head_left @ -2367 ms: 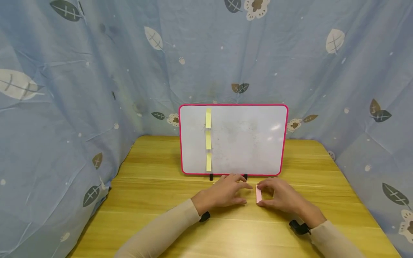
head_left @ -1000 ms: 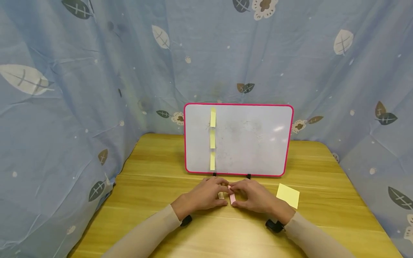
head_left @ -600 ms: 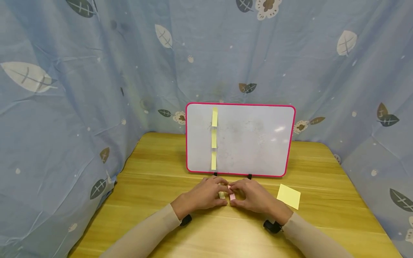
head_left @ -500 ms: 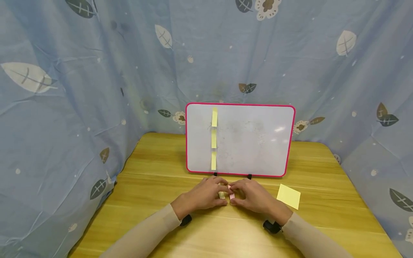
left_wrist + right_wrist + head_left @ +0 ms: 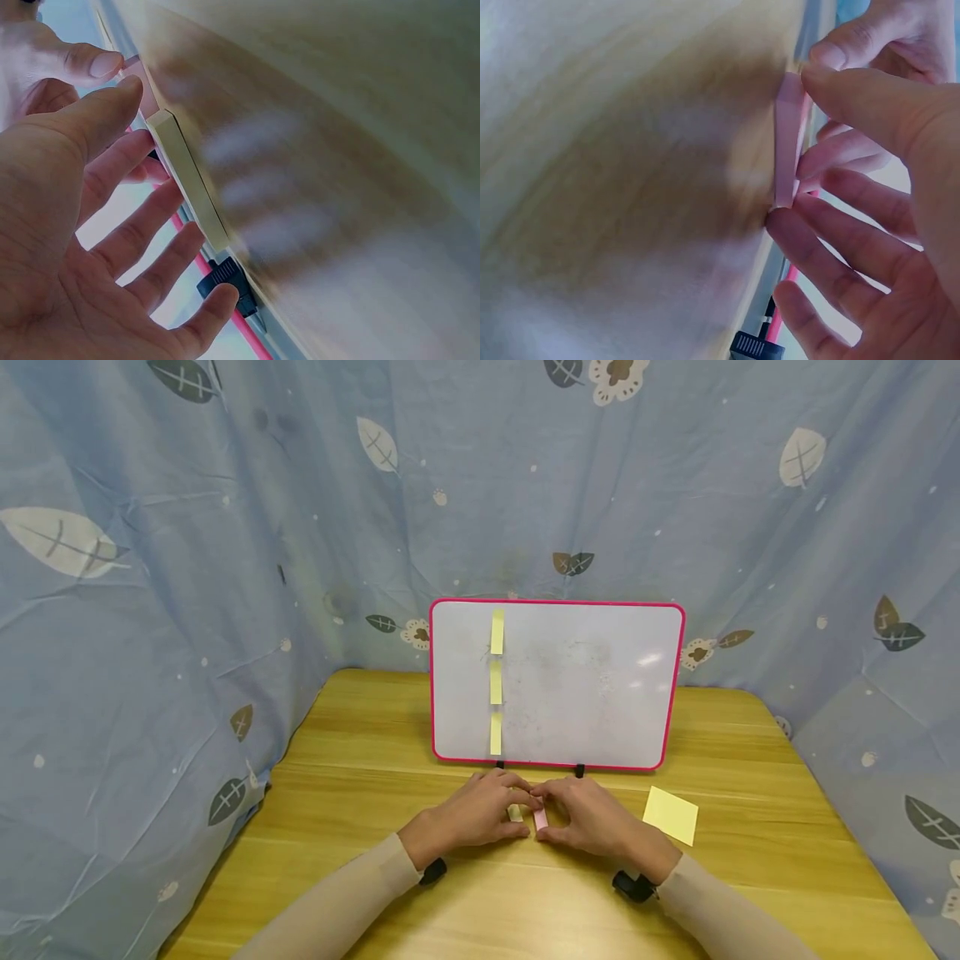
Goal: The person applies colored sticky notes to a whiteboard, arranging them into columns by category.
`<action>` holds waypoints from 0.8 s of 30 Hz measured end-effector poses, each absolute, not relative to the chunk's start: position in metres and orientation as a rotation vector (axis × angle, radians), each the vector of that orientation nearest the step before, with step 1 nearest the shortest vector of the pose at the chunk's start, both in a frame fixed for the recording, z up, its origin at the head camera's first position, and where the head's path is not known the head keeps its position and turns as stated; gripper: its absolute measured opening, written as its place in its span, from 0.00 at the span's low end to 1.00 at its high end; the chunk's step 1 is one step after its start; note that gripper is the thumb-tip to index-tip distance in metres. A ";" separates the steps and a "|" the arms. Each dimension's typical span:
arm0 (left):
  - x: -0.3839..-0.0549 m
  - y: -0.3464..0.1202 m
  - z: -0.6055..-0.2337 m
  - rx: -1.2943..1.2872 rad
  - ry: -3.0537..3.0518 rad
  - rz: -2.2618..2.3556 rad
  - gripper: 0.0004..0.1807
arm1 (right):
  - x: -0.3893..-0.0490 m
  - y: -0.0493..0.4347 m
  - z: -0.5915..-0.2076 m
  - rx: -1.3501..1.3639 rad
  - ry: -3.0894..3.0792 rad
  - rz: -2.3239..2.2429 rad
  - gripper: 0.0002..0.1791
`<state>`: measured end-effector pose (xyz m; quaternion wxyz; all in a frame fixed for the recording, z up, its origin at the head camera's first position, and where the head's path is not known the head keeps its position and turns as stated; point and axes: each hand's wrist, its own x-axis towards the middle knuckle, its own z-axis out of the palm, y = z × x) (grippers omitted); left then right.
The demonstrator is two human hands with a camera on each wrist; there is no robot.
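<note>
A narrow pink sticky-note pad (image 5: 541, 819) is at the middle of the table. My right hand (image 5: 592, 814) grips it end to end, thumb at the near end and a fingertip at the far end, as the right wrist view shows on the pink pad (image 5: 786, 142). Close on its left lies a narrow yellow sticky-note pad (image 5: 186, 180), partly covered by my left hand (image 5: 480, 810) in the head view. The left fingers are spread and loosely bent around the yellow pad, thumb apart. The left index fingertip reaches the pink pad's far end, near the right index fingertip.
Behind the hands stands a whiteboard (image 5: 585, 693) with a pink frame and black feet (image 5: 580, 771). Three yellow strips (image 5: 496, 683) form a column on its left part. A square yellow sticky note (image 5: 670, 816) lies right of the right hand. Patterned blue curtains surround the table.
Since the earliest frame, my right hand has carried the pink pad left to meet the left hand, uncovering the square yellow note. Over the last half second the hands barely shift.
</note>
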<state>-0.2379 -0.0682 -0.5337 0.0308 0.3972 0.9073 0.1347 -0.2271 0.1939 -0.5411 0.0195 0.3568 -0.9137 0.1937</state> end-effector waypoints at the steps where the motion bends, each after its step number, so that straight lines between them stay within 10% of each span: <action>1: -0.238 -0.068 -0.534 1.221 2.795 0.416 0.19 | -0.227 0.194 -0.540 1.106 -2.844 0.609 0.32; 15: -0.235 -0.063 -0.533 1.162 2.844 0.438 0.17 | -0.232 0.192 -0.539 1.019 -2.806 0.950 0.05; 24: -0.234 -0.047 -0.535 1.052 2.974 0.469 0.14 | -0.232 0.191 -0.538 0.939 -2.754 1.005 0.05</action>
